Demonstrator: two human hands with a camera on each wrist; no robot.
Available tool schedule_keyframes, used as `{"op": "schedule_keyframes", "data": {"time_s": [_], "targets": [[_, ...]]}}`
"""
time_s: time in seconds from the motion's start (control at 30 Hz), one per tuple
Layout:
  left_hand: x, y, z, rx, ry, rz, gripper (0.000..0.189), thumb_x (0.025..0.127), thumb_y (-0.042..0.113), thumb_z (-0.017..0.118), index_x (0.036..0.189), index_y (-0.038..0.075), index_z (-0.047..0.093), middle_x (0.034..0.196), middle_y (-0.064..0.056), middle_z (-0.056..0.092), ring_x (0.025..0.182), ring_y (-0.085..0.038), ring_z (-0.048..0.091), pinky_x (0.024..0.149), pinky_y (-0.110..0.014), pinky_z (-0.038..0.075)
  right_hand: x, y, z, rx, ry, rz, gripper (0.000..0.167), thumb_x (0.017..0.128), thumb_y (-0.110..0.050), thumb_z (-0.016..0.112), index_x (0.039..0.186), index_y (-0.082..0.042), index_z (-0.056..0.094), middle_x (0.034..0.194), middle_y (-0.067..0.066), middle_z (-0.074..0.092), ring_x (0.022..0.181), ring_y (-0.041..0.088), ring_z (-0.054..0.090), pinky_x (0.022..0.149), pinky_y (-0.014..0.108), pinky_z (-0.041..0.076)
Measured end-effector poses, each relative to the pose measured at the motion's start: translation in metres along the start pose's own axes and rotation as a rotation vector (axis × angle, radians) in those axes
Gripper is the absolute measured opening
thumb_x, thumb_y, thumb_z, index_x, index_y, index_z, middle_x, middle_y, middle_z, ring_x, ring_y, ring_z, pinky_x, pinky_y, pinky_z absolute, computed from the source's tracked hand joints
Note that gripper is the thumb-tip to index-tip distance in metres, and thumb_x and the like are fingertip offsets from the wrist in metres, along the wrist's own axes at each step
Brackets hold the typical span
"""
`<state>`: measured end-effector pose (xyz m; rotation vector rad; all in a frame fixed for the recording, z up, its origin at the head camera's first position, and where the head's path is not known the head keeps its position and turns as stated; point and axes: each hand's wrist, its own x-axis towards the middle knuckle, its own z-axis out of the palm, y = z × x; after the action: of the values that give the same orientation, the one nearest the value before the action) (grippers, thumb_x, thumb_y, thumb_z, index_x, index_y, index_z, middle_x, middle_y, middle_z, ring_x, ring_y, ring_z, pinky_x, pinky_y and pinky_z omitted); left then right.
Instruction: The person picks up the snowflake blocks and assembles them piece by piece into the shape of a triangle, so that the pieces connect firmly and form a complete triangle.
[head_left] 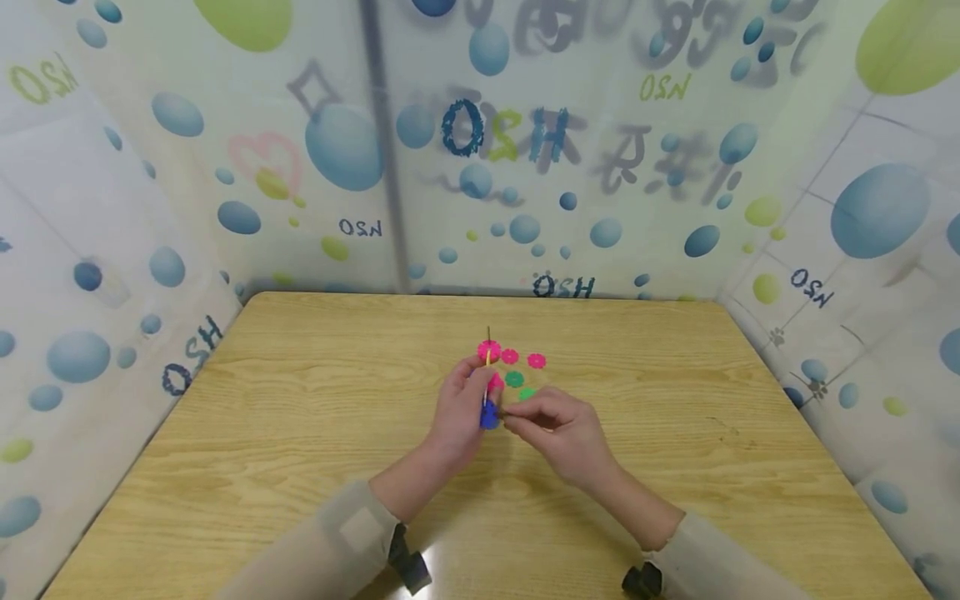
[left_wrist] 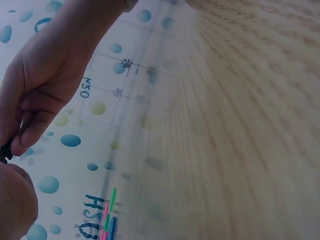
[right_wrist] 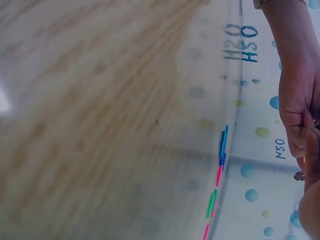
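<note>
My left hand [head_left: 456, 408] holds a thin upright strip [head_left: 487, 358], dark at the top and yellow and white lower down, seen edge-on between thumb and fingers. Close beside it, my right hand [head_left: 562, 427] pinches a small dark piece [head_left: 505, 412] between thumb and fingertips. That piece shows a notched edge [left_wrist: 5, 151] in the left wrist view, and a brown notched disc [right_wrist: 299, 176] shows at the fingertips in the right wrist view. Fingers hide much of what is held. Below and behind the hands are a blue notched disc [head_left: 490, 415] and pink notched discs [head_left: 489, 350].
Farther right on the wooden table [head_left: 300, 375] lie more pink discs [head_left: 536, 361], a dark green disc [head_left: 514, 379] and a light green one [head_left: 527, 393]. From the right wrist, several discs appear edge-on, including blue ones [right_wrist: 223, 145]. Patterned curtains [head_left: 480, 208] surround the table.
</note>
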<state>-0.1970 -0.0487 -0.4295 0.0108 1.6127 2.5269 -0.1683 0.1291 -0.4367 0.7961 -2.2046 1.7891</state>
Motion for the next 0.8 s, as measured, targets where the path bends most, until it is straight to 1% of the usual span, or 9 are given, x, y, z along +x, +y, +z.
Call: {"op": "schedule_keyframes", "data": {"time_s": [0.13,0.2,0.23,0.4,0.53,0.63,0.7,0.8], "targets": [[0.0,-0.004,0.0,-0.009,0.0,0.019,0.024,0.111,0.012,0.047,0.134,0.008,0.041,0.078,0.006,0.049,0.066,-0.008,0.041,0.058,-0.018,0.033,0.0,0.003,0.002,0.016,0.007,-0.035,0.015,0.092,0.01,0.082,0.104,0.002,0.084,0.092,0.011,0.078,0.088,0.002,0.074,0.078,0.024,0.068],[0.001,-0.006,0.0,-0.015,-0.005,0.028,0.023,0.11,0.011,0.047,0.132,0.008,0.041,0.077,0.006,0.048,0.066,-0.007,0.04,0.058,-0.018,0.032,0.0,0.004,0.002,0.002,0.004,-0.05,0.014,0.092,0.009,0.082,0.104,0.002,0.084,0.091,0.012,0.078,0.088,0.001,0.073,0.078,0.024,0.068],[0.001,-0.007,-0.001,-0.018,-0.01,0.034,0.022,0.11,0.01,0.047,0.13,0.008,0.041,0.077,0.006,0.048,0.066,-0.007,0.04,0.058,-0.018,0.032,0.0,0.005,0.002,-0.015,0.002,-0.058,0.014,0.092,0.008,0.083,0.104,0.001,0.085,0.09,0.012,0.078,0.088,0.0,0.072,0.077,0.023,0.067],[0.0,-0.012,-0.002,-0.031,-0.022,0.056,0.019,0.109,0.008,0.047,0.127,0.008,0.04,0.078,0.005,0.047,0.065,-0.007,0.04,0.056,-0.017,0.032,0.002,0.004,-0.001,-0.137,-0.022,-0.119,0.015,0.092,0.003,0.085,0.103,-0.006,0.087,0.087,0.004,0.078,0.083,0.001,0.07,0.072,0.022,0.066],[0.0,-0.015,-0.001,-0.037,0.004,0.061,0.019,0.109,0.007,0.047,0.127,0.006,0.043,0.076,0.004,0.048,0.064,-0.007,0.041,0.054,-0.017,0.033,0.004,0.003,-0.003,-0.199,-0.056,-0.164,0.016,0.093,0.002,0.085,0.104,-0.009,0.088,0.089,0.001,0.08,0.083,0.005,0.073,0.072,0.023,0.066],[0.0,-0.016,0.0,-0.042,0.019,0.062,0.017,0.109,0.006,0.048,0.125,0.006,0.045,0.077,0.005,0.05,0.066,-0.007,0.043,0.055,-0.017,0.034,0.004,0.002,-0.002,-0.22,-0.068,-0.187,0.018,0.092,0.002,0.085,0.105,-0.011,0.088,0.091,-0.001,0.081,0.084,0.006,0.074,0.074,0.023,0.067],[0.0,-0.015,0.0,-0.037,0.009,0.059,0.016,0.11,0.007,0.048,0.125,0.006,0.044,0.08,0.004,0.051,0.068,-0.007,0.044,0.056,-0.017,0.036,0.003,0.002,-0.001,-0.227,-0.061,-0.197,0.019,0.092,0.003,0.085,0.104,-0.011,0.088,0.091,-0.001,0.081,0.084,0.007,0.074,0.074,0.022,0.067],[0.0,-0.011,-0.001,-0.015,-0.026,0.041,0.019,0.113,0.011,0.046,0.13,0.003,0.046,0.084,0.002,0.052,0.071,-0.008,0.047,0.058,-0.016,0.04,0.002,0.003,0.001,-0.228,-0.037,-0.201,0.019,0.092,0.004,0.085,0.105,-0.009,0.087,0.091,0.001,0.079,0.086,0.008,0.074,0.075,0.023,0.067]]}}
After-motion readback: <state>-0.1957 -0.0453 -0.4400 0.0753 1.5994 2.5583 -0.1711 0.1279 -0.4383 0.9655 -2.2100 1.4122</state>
